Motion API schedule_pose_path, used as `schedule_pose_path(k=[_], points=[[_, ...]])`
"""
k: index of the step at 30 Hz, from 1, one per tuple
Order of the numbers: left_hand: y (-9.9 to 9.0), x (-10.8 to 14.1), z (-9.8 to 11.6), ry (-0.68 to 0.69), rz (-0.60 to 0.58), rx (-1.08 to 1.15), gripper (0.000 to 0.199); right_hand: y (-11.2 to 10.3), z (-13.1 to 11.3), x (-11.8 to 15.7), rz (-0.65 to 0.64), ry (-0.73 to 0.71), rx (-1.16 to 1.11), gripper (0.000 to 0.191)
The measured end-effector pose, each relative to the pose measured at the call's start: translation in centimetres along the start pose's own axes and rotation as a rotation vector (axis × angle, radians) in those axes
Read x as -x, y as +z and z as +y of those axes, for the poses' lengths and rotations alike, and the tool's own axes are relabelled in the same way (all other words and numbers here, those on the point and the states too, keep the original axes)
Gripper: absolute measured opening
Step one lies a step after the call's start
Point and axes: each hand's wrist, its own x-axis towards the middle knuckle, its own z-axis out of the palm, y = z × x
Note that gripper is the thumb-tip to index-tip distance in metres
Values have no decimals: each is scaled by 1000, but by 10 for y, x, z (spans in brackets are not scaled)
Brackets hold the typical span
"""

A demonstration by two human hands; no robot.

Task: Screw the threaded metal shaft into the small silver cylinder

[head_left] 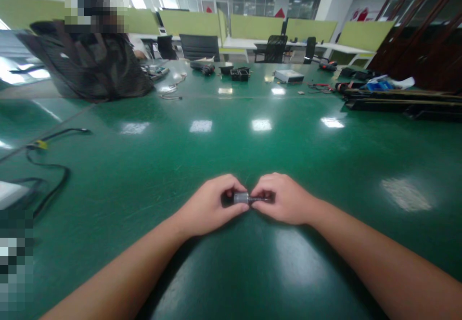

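A small grey metal cylinder point(241, 198) lies between the thumb and fingers of my left hand point(216, 204). From its right end a thin dark threaded shaft point(260, 199) runs toward my right hand point(285, 199), whose thumb and fingers pinch around it near the cylinder. Both hands are just above or on the green tabletop point(231, 151), near the middle of the view. The undersides of the fingers and the shaft's far end are partly hidden.
A large dark bag point(104, 65) stands at the back left, and a black cable point(54, 166) curls at the left. Toward the back are black parts point(240, 73) and a silver box point(288, 76). Long dark bars point(400, 101) lie at the right.
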Motion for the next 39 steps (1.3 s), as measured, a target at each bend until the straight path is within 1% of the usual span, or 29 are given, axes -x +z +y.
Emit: schedule_pose_path(k=[15, 32, 36, 39], points=[[1, 1, 0, 12, -6, 7, 17, -4, -1, 1, 0, 3, -16, 7], [1, 2, -2, 13, -6, -7, 17, -8, 3, 2, -22, -2, 20, 6], [1, 2, -3, 17, -7, -1, 16, -14, 7, 3, -58, 16, 22, 4], [1, 1, -2, 10, -6, 4, 16, -22, 11, 4, -109, 69, -12, 4]])
